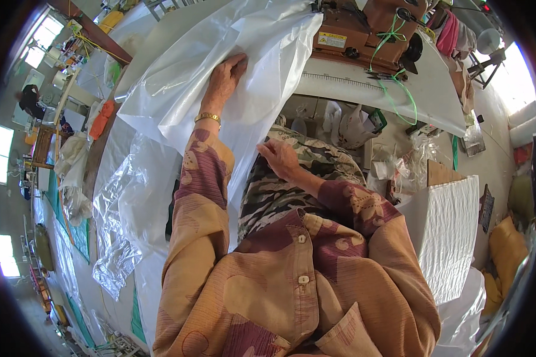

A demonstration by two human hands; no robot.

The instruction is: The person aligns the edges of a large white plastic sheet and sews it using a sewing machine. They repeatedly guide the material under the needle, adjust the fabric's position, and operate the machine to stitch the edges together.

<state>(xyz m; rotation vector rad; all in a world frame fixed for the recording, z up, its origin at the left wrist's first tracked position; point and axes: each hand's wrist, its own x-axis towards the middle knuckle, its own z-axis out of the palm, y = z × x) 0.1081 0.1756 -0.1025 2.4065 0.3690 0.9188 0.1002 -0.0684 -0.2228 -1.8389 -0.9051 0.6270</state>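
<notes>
Head view: left hand (223, 80) spread flat on translucent white plastic sheeting (244, 53) just left of brown sewing machine (363, 30). Right hand (280, 157) below, pinching sheeting edge. Probably light, limp, slippery; best gripped at edge.

Glossy, smooth translucent plastic sheet (244, 53); matt brown metal sewing machine (363, 33).

Plastic sheet (220, 65) on the desk (351, 89), left of the sewing machine (363, 30); stack of sacks (446, 232) at right, beside the lap.
</notes>
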